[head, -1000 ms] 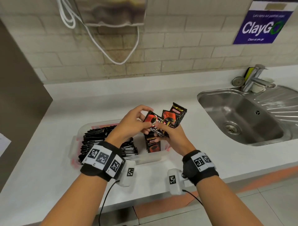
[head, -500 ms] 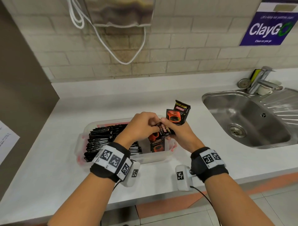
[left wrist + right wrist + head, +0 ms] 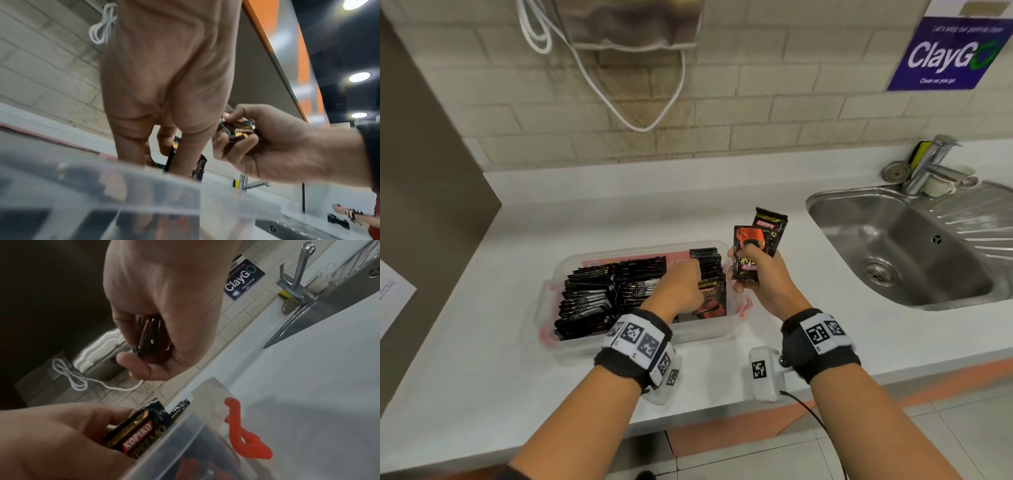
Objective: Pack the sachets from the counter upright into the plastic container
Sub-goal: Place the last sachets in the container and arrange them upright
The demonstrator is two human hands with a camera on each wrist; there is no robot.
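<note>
Two black-and-red sachets (image 3: 755, 248) are gripped by the curled fingers of the right hand (image 3: 763, 277) beside the clear container (image 3: 544, 308); the left hand (image 3: 681, 287) pinches an upright sachet (image 3: 712, 298) inside it.

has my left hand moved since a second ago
Yes. The left hand was up beside the right hand, working the held sachets; it has dropped away from them into the plastic container, fingers among the packed sachets.
</note>
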